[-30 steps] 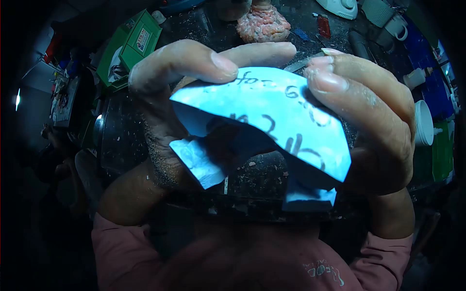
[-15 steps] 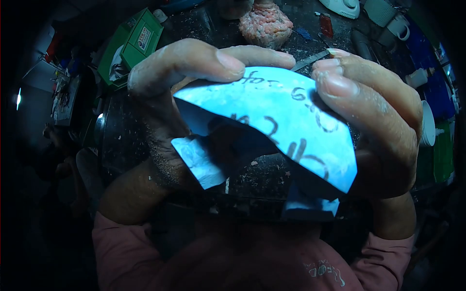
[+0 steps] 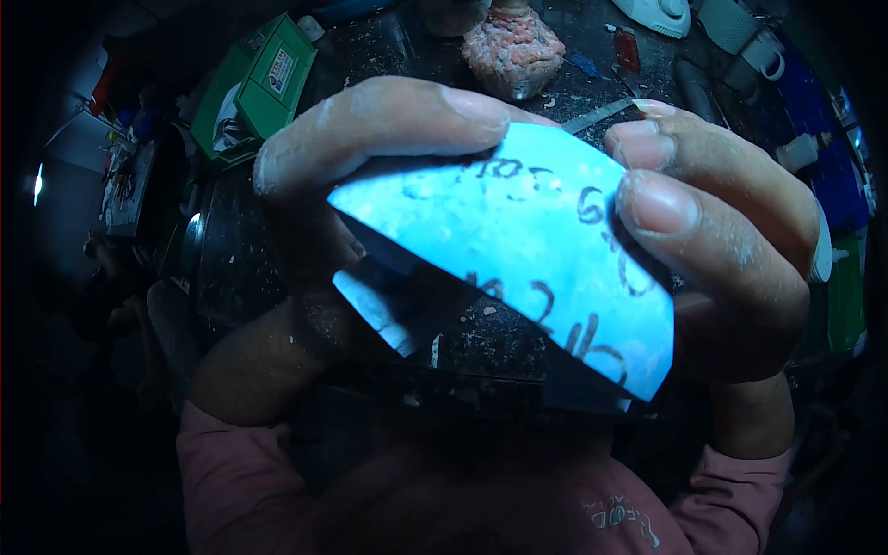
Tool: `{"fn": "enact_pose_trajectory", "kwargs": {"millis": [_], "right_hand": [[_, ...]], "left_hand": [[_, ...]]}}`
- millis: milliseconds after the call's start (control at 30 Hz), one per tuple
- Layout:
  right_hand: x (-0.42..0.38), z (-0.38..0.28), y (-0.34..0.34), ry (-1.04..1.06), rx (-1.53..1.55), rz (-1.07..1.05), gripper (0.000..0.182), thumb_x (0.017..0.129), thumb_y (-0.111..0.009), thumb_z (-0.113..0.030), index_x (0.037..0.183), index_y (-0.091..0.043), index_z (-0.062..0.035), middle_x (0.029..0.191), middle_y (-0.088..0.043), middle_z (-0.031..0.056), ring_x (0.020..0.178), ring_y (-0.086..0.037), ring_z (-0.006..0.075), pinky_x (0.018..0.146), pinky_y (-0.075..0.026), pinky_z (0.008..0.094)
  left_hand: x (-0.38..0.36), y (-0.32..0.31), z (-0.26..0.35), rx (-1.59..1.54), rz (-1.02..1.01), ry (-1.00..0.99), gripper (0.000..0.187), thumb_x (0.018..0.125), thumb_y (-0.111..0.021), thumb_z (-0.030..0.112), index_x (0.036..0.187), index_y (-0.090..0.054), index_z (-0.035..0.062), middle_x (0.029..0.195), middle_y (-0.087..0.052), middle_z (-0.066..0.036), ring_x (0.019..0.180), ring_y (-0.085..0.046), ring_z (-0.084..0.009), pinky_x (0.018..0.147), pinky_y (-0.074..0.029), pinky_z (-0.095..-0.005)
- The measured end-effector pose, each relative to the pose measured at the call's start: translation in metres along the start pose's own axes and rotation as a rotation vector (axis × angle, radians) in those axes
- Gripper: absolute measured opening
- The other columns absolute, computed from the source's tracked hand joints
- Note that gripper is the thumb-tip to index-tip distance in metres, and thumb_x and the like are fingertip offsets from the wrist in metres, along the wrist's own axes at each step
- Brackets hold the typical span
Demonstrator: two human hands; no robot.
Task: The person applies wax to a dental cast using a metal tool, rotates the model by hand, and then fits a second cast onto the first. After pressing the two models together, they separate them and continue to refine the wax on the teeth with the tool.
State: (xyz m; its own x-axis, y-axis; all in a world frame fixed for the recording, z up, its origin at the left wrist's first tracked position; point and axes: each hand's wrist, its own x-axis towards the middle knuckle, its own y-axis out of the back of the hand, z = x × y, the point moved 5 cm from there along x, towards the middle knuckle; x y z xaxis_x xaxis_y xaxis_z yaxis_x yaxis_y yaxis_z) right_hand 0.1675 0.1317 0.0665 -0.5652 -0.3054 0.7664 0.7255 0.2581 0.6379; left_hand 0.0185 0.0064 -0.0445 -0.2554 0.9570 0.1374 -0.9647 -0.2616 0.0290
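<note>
Close before the camera, a bent, pale blue-white sheet (image 3: 518, 227) with black handwriting arches between my hands. My left hand (image 3: 361, 134) is closed on its upper left edge, one finger lying over the top. On the other side, the fingertips of my right hand (image 3: 726, 217) press against the upper right edge, with the palm curled behind. Below the arch a smaller pale flap (image 3: 379, 319) hangs at the left, and dark tabletop shows through the gap. Dusty powder marks the fingers. Both thumbs are hidden.
A lumpy pinkish mass (image 3: 513, 55) stands on the dark table (image 3: 240, 264) behind my hands. At the back left is a green box (image 3: 273, 79) with a label. A white mug (image 3: 763, 55), a red object (image 3: 627, 51) and a metal strip (image 3: 601, 116) lie toward the right.
The sheet has tilted so more of its written face shows, its right end dipping lower. My left finger has slid rightward along the top edge. My right hand has shifted slightly right.
</note>
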Motion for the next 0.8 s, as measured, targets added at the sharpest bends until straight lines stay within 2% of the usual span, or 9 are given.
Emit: {"fn": "enact_pose_trajectory", "kwargs": {"millis": [100,167,267,433,500,633,700,767,800], "right_hand": [[-0.002,0.006,-0.004,-0.080,0.093,-0.004,0.059,0.071,-0.081,-0.021,0.119,-0.052,-0.0003,0.113,-0.057,0.0209,0.102,-0.062,0.0270,0.083,-0.055,0.0358],[-0.001,0.008,-0.008,-0.058,0.070,-0.023,0.063,0.070,-0.082,-0.019,0.122,-0.052,0.0018,0.115,-0.057,0.0210,0.102,-0.062,0.0279,0.083,-0.055,0.0362],[-0.013,0.020,-0.022,-0.027,0.197,0.087,0.064,0.066,-0.081,-0.010,0.121,-0.052,0.0020,0.113,-0.060,0.0197,0.105,-0.061,0.0305,0.087,-0.054,0.0387],[-0.009,0.019,-0.021,-0.158,0.477,0.001,0.070,0.064,-0.082,-0.020,0.119,-0.050,0.0085,0.115,-0.060,0.0240,0.111,-0.058,0.0385,0.093,-0.049,0.0481],[-0.012,0.021,-0.026,-0.118,0.549,0.045,0.074,0.062,-0.084,-0.020,0.120,-0.048,0.0086,0.114,-0.060,0.0237,0.112,-0.057,0.0400,0.094,-0.047,0.0484],[-0.011,0.020,-0.026,-0.269,0.681,0.059,0.079,0.061,-0.086,-0.021,0.121,-0.045,0.0086,0.114,-0.058,0.0238,0.112,-0.057,0.0408,0.096,-0.045,0.0472],[-0.006,0.020,-0.028,-0.213,0.687,0.012,0.082,0.060,-0.087,-0.020,0.122,-0.042,0.0079,0.116,-0.056,0.0239,0.112,-0.057,0.0399,0.098,-0.044,0.0464],[-0.008,0.020,-0.033,-0.060,0.776,0.181,0.083,0.060,-0.087,-0.018,0.124,-0.042,0.0081,0.118,-0.054,0.0244,0.112,-0.057,0.0376,0.098,-0.044,0.0460],[-0.008,0.020,-0.031,-0.204,0.773,0.128,0.084,0.060,-0.087,-0.018,0.125,-0.041,0.0085,0.118,-0.054,0.0243,0.112,-0.057,0.0365,0.098,-0.044,0.0455]], "left_hand": [[0.030,-0.003,0.070,0.206,0.032,-0.647,0.074,0.068,-0.079,-0.004,0.129,-0.038,0.0013,0.120,-0.051,-0.013,0.102,-0.059,-0.0176,0.088,-0.049,-0.0291],[0.035,-0.004,0.072,0.387,-0.009,-0.594,0.075,0.078,-0.073,0.024,0.137,-0.032,0.0004,0.124,-0.052,-0.016,0.108,-0.059,-0.0222,0.098,-0.047,-0.0372],[0.029,-0.009,0.048,-0.106,-0.031,-0.016,0.073,0.085,-0.066,0.022,0.140,-0.025,-0.0017,0.128,-0.050,-0.016,0.119,-0.053,-0.0223,0.102,-0.043,-0.0381],[0.025,-0.008,0.047,-0.209,-0.007,0.027,0.070,0.088,-0.058,0.021,0.142,-0.020,-0.0033,0.126,-0.051,-0.019,0.115,-0.056,-0.0277,0.099,-0.045,-0.0408],[0.025,-0.009,0.048,-0.314,-0.037,0.062,0.058,0.088,-0.053,0.009,0.138,-0.029,-0.0049,0.124,-0.052,-0.013,0.114,-0.050,-0.0162,0.100,-0.038,-0.0333],[0.026,-0.014,0.051,-0.363,-0.060,0.027,0.059,0.088,-0.051,0.009,0.140,-0.026,-0.0051,0.127,-0.050,-0.014,0.116,-0.048,-0.0165,0.101,-0.036,-0.0328],[0.026,-0.014,0.051,-0.346,-0.064,0.035,0.059,0.089,-0.050,0.010,0.140,-0.025,-0.0054,0.127,-0.049,-0.014,0.117,-0.047,-0.0167,0.102,-0.035,-0.0330],[0.026,-0.015,0.051,-0.310,-0.070,0.048,0.060,0.089,-0.050,0.011,0.141,-0.024,-0.0061,0.128,-0.049,-0.015,0.119,-0.046,-0.0170,0.103,-0.033,-0.0334],[0.027,-0.016,0.051,-0.310,-0.073,0.050,0.060,0.089,-0.050,0.011,0.141,-0.024,-0.0061,0.128,-0.049,-0.015,0.119,-0.046,-0.0170,0.103,-0.033,-0.0334]]}}
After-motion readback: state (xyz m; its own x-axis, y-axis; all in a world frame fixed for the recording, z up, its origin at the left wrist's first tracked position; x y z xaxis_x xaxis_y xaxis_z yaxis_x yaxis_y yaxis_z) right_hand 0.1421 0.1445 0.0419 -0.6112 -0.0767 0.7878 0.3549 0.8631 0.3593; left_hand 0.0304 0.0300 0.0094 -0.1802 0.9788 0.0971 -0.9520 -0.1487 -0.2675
